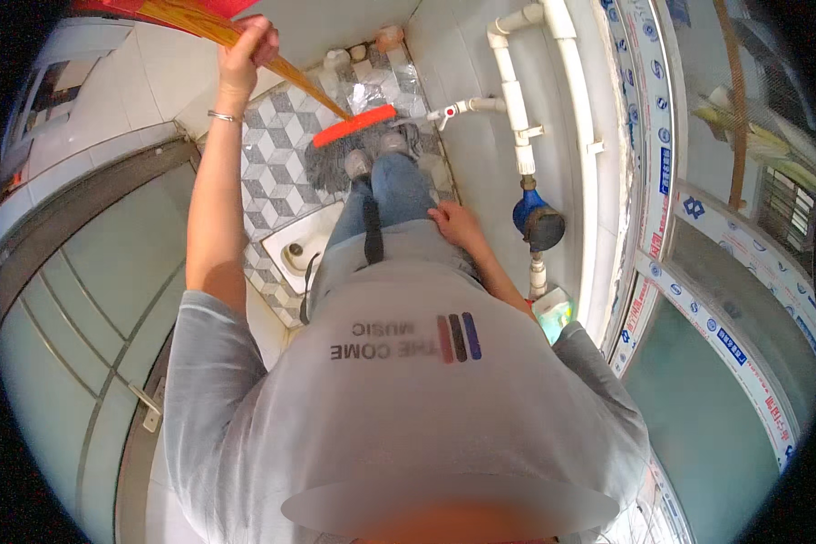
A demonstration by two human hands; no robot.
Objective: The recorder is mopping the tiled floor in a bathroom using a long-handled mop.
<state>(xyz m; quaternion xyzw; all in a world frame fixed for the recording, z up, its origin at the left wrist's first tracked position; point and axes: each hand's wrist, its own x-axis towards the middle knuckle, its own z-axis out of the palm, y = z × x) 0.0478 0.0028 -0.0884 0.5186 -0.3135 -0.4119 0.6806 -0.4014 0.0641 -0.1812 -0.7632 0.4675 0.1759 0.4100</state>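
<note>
My left hand (pixel 249 47) is raised at the upper left, closed around the wood-patterned handle of a broom (pixel 306 86). The handle slants down to an orange-red head (pixel 355 125). Dark grey bristles spread from that head over the patterned floor, close to my feet. At my right side, my right hand (pixel 458 225) rests against the upper leg of my jeans (pixel 402 189). Its fingers are loosely bent and partly hidden, and nothing shows in them.
A white squat toilet (pixel 279 243) is set into the grey-and-white tiles on my left. White pipes (pixel 514 109), a small tap (pixel 446 113) and a blue water meter (pixel 535 213) line the right wall. A glazed door (pixel 91 335) stands at the left.
</note>
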